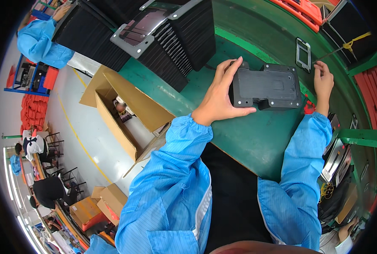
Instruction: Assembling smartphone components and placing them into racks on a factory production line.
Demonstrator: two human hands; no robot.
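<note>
My left hand point(219, 91) grips the left end of a black plastic housing point(269, 86), thumb and fingers spread around it. The housing is block-shaped, with a notch in its lower edge and light dots at its corners. It is over the green worktable point(256, 139). To its right, my right hand point(324, 84) is raised with its fingers closed together. A thin dark rod point(330, 53) with a yellow tie point(355, 41) runs close to those fingertips; whether they hold it I cannot tell. Near them is a thin grey rectangular frame point(303, 55).
Tall stacks of black plastic parts point(163, 51) stand at the table's far left, a grey-edged frame on top. An open cardboard box point(116, 118) is left of the table. A green metal bar point(360, 137) juts in at right. Another person in blue sleeves point(42, 44) is at far left.
</note>
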